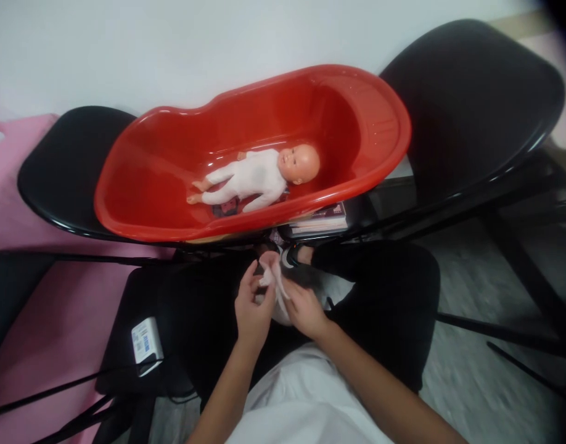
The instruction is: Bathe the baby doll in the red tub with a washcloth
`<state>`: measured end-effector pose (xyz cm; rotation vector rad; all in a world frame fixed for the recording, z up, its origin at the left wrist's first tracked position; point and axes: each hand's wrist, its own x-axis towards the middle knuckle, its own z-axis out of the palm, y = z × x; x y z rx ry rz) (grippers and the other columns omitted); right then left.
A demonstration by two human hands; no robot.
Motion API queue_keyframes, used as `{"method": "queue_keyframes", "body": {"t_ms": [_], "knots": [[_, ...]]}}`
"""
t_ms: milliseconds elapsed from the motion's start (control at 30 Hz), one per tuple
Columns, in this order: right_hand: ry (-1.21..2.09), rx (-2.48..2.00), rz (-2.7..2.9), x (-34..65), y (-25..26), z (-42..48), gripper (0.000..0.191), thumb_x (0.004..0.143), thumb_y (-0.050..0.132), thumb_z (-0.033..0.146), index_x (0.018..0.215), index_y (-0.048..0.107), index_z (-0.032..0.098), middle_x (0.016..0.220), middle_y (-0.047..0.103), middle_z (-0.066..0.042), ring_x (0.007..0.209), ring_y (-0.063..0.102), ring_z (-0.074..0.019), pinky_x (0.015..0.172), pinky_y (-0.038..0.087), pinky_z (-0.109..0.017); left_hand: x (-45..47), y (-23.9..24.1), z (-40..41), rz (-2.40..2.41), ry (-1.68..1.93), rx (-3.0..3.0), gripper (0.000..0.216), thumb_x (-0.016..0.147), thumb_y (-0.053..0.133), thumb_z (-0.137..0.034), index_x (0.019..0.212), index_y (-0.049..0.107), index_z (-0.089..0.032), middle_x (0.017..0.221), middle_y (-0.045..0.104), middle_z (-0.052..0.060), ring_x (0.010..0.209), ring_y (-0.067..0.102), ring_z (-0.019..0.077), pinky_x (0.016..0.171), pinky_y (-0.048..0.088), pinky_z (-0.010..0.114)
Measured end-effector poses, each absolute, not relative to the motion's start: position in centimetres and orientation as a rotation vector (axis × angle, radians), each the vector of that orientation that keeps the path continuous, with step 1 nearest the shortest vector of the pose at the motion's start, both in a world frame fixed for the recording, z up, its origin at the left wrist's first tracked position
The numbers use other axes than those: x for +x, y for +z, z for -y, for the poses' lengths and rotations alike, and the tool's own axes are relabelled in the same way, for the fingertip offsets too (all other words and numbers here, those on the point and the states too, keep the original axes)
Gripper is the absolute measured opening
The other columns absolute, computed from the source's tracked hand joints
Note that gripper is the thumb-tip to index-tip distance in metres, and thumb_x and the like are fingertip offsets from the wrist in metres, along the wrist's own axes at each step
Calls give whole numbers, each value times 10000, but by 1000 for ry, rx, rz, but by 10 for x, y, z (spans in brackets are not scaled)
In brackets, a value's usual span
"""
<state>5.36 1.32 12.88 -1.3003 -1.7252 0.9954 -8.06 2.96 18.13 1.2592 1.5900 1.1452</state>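
Low in front of my lap, my left hand [254, 302] and my right hand [306, 308] hold a small, soft pink and white cloth piece [272, 264] between them. The fingers of the left are curled around its left edge, while the right grips its other side; its exact kind is not clear. Beyond the hands, a baby doll [258, 176] in a white bodysuit lies on its back inside a red baby bathtub [135, 179]. Its head points right and its bare feet point left. Neither hand touches the doll or the tub.
Black seats [472, 92] support or flank the tub on both sides. Stacked books or papers [322, 221] lie beneath its front edge. A white box [147, 345] with blue print sits on a black surface at left, beside pink fabric [47, 320].
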Motion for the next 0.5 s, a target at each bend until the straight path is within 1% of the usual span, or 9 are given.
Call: {"method": "queue_keyframes", "body": {"t_ms": [67, 100, 233, 300, 367, 433, 500], "knots": [[914, -1296, 1839, 52, 129, -11, 555, 913, 407, 185, 1467, 441, 172, 1323, 604, -133, 1167, 608, -259, 1015, 492, -423, -79, 179, -27, -1578, 1110, 1290, 596, 823, 697, -315, 1387, 521, -237, 1018, 706, 43, 899, 674, 166, 826, 528, 269], [866, -1306, 1876, 51, 129, -10, 554, 915, 402, 179, 1468, 441, 168, 1301, 616, -139, 1140, 620, -258, 996, 506, -417, -78, 178, -27, -1567, 1096, 1284, 582, 832, 690, -327, 1384, 528, -243, 1052, 705, 48, 925, 674, 173, 844, 526, 276], [705, -1341, 1963, 53, 126, -11, 562, 917, 383, 158, 1478, 426, 154, 1273, 621, -163, 1046, 646, -251, 929, 540, -399, -80, 180, -27, -1486, 1039, 1301, 465, 883, 633, -375, 1327, 595, -241, 1291, 632, 73, 1162, 605, 223, 989, 470, 317], [684, -1338, 1993, 53, 123, -11, 566, 917, 375, 155, 1480, 422, 153, 1270, 618, -166, 1034, 646, -248, 907, 548, -387, -80, 181, -28, -1481, 1016, 1350, 382, 928, 567, -378, 1275, 640, -235, 1283, 636, 69, 1193, 584, 219, 1024, 442, 318], [685, -1326, 2031, 52, 122, -11, 569, 916, 367, 154, 1483, 419, 164, 1242, 631, -159, 1005, 649, -247, 873, 557, -379, -79, 181, -30, -1493, 1024, 1335, 346, 959, 512, -376, 1232, 673, -237, 1241, 654, 63, 1178, 591, 209, 1030, 434, 314], [687, -1306, 2066, 51, 123, -9, 572, 915, 365, 155, 1485, 416, 167, 1205, 644, -152, 962, 653, -246, 847, 562, -380, -79, 180, -31, -1495, 1045, 1254, 340, 962, 500, -382, 1209, 686, -241, 1234, 659, 58, 1167, 598, 207, 1031, 436, 315], [688, -1288, 2091, 49, 123, -8, 569, 912, 370, 153, 1478, 424, 163, 1192, 645, -149, 942, 650, -242, 859, 557, -384, -80, 178, -32, -1503, 1049, 1181, 339, 954, 512, -395, 1193, 694, -238, 1218, 668, 58, 1141, 613, 210, 1014, 449, 315]]}}
